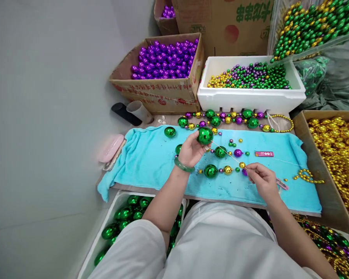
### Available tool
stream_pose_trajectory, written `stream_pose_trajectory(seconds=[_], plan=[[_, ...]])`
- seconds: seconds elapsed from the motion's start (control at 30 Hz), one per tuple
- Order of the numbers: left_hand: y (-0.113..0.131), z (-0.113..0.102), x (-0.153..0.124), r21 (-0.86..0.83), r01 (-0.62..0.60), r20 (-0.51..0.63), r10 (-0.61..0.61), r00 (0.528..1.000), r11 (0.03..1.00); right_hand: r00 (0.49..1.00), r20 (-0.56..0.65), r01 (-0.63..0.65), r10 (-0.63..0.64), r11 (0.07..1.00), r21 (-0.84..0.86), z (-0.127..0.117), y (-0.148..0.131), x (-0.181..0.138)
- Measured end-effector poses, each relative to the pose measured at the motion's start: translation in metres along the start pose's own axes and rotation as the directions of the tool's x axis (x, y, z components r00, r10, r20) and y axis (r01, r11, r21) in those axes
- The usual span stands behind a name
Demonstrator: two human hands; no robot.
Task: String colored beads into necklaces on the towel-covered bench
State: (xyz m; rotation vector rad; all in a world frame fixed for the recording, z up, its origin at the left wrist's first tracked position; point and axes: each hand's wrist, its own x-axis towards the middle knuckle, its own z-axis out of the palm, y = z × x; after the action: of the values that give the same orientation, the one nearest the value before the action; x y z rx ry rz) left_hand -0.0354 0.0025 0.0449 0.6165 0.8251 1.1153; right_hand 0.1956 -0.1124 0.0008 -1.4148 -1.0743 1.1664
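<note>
My left hand [192,149], with a green bangle on the wrist, is closed round a large shiny green ball [205,135] held above a turquoise towel [151,159]. A thin needle or thread [225,152] runs from that ball down to my right hand [261,180], whose fingers pinch its end beside a small gold bead [242,165]. On the towel between the hands lie a green ball [211,170], a gold bead [227,169], another green ball [220,151] and a purple bead [237,152].
A finished strand of green, purple and gold beads [229,118] lies behind the towel. A cardboard box of purple balls [163,62], a white foam box of mixed beads [250,75], a box of gold balls [337,155] and a tray of green balls [125,217] surround me. A pink case [110,147] lies left.
</note>
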Motion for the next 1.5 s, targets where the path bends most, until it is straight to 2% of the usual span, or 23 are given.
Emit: stream_pose_trajectory(seconds=[0.07,0.17,0.37,0.5,0.67,0.73,0.77,0.83,0.9,0.97,1.03,1.1,1.27,1.5], plan=[[-0.007,0.006,-0.006,0.065,-0.070,0.063,0.066,0.996,0.995,1.000,0.000,0.003,-0.003,1.000,-0.008,0.000,0.002,-0.003],[-0.017,0.018,-0.015,0.115,-0.093,0.157,0.074,0.985,0.989,1.000,0.008,-0.006,0.006,1.000,0.015,0.001,0.008,-0.006],[-0.032,0.034,-0.026,0.177,-0.107,0.168,0.077,0.983,0.978,1.000,-0.015,-0.003,0.004,0.997,0.073,-0.008,0.025,-0.016],[-0.050,0.041,-0.033,0.260,-0.065,0.251,-0.002,0.968,0.963,0.998,0.058,-0.037,0.027,0.985,0.169,-0.014,0.027,-0.020],[-0.073,0.052,-0.042,0.483,-0.096,0.413,-0.130,0.902,0.870,0.993,0.030,-0.118,0.114,0.967,0.227,-0.012,0.027,-0.018],[-0.074,0.051,-0.038,0.592,-0.167,0.451,-0.152,0.880,0.788,0.989,0.017,-0.147,0.147,0.957,0.249,-0.014,0.030,-0.016],[-0.072,0.049,-0.035,0.662,-0.217,0.456,-0.156,0.876,0.717,0.987,0.006,-0.154,0.158,0.953,0.262,-0.016,0.032,-0.014],[-0.065,0.043,-0.024,0.799,-0.321,0.438,-0.126,0.890,0.509,0.986,-0.027,-0.150,0.165,0.946,0.288,-0.022,0.036,-0.010],[-0.057,0.037,-0.013,0.891,-0.384,0.402,-0.028,0.915,0.244,0.985,-0.057,-0.137,0.162,0.942,0.307,-0.031,0.041,-0.007],[-0.050,0.032,-0.003,0.925,-0.380,0.379,0.091,0.921,-0.002,0.986,-0.077,-0.116,0.147,0.942,0.314,-0.039,0.046,-0.003],[-0.048,0.030,0.003,0.924,-0.353,0.374,0.150,0.915,-0.150,0.987,-0.093,-0.099,0.134,0.945,0.313,-0.047,0.050,0.000],[-0.050,0.028,0.007,0.915,-0.349,0.379,0.133,0.916,-0.203,0.986,-0.102,-0.094,0.131,0.946,0.309,-0.053,0.053,0.003],[-0.065,0.022,0.015,0.904,-0.372,0.389,0.044,0.920,-0.213,0.981,-0.122,-0.108,0.151,0.946,0.306,-0.064,0.056,0.010],[-0.063,0.020,0.035,0.922,-0.321,0.340,0.060,0.938,-0.217,0.972,-0.139,-0.132,0.187,0.935,0.329,-0.066,0.056,0.018]])
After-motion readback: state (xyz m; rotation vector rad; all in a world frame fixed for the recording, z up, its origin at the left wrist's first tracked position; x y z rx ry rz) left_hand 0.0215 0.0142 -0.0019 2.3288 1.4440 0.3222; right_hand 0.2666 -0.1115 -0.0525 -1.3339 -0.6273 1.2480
